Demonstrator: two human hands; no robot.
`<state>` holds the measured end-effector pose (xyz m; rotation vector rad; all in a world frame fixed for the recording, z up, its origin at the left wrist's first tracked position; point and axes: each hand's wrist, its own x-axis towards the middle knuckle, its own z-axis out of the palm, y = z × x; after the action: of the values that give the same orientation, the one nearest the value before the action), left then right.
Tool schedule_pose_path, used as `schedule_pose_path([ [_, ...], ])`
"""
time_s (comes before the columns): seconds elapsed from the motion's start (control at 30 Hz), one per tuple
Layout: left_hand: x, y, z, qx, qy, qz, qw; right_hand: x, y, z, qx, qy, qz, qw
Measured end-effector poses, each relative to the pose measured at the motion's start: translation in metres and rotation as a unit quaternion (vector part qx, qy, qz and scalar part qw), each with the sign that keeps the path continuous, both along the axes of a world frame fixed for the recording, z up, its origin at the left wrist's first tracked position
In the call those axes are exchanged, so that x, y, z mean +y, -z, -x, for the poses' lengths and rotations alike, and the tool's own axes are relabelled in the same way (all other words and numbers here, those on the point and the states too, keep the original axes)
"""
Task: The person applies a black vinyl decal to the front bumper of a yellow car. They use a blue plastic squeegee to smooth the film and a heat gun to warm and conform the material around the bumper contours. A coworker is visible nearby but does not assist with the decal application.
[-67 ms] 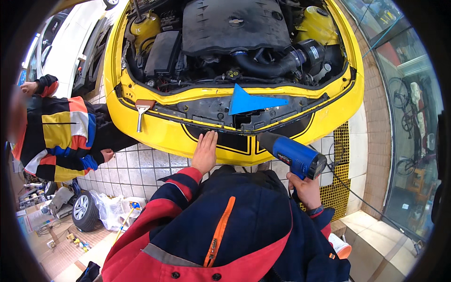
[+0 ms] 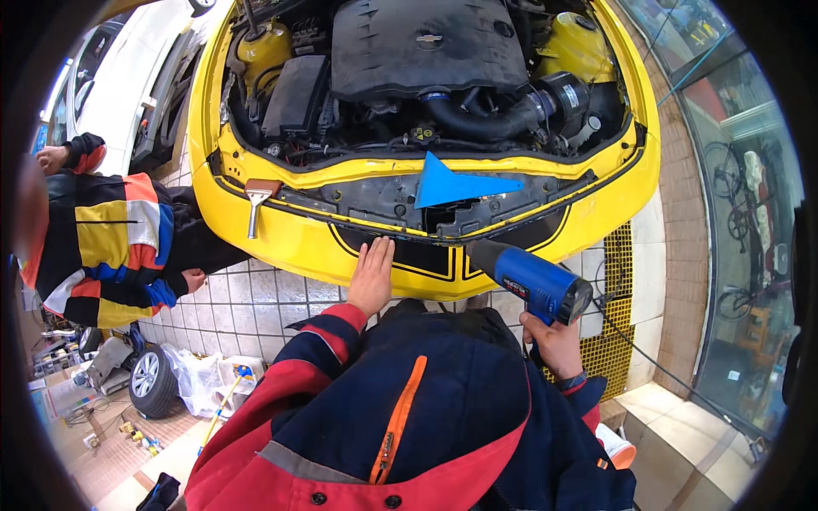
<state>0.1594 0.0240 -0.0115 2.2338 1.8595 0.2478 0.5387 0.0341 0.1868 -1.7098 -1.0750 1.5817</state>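
Note:
My right hand [image 2: 555, 345] is wrapped round the handle of a blue heat gun [image 2: 535, 281]. Its dark nozzle points left at the black decal [image 2: 417, 258] on the front of a yellow car bumper [image 2: 298, 247]. My left hand [image 2: 372, 274] lies flat on the bumper, fingers stretched out over the decal's edge, holding nothing. Above the hands, a blue triangular plastic squeegee [image 2: 456, 183] rests on the black panel behind the bumper. A scraper [image 2: 256, 204] with a metal handle and brown head lies on the bumper's left part.
The hood is up over the engine cover [image 2: 426, 47]. At the left stands another person [image 2: 119, 238] in a multicoloured top. A loose wheel [image 2: 153, 381] and plastic sheeting [image 2: 192, 379] lie lower left. A cable [image 2: 656, 362] trails right over a yellow floor grate [image 2: 618, 315], towards glass panes [image 2: 741, 213].

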Motion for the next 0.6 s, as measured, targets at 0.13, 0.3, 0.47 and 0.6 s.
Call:
schedule_pose_path([
  [0.13,-0.010,0.013,-0.004,0.054,-0.016,0.001,0.998,0.002,-0.001,-0.008,-0.014,0.004,0.009,1.000],
  [0.3,-0.004,0.022,0.000,0.061,-0.039,-0.035,0.997,0.000,0.000,-0.021,-0.019,0.024,0.025,0.999],
  [0.47,0.007,0.020,0.015,0.033,0.015,-0.068,0.997,0.002,0.002,-0.015,0.055,0.070,0.000,0.996],
  [0.6,0.015,0.006,0.025,0.018,0.054,-0.063,0.996,0.008,0.005,0.000,0.024,0.041,-0.006,0.999],
])
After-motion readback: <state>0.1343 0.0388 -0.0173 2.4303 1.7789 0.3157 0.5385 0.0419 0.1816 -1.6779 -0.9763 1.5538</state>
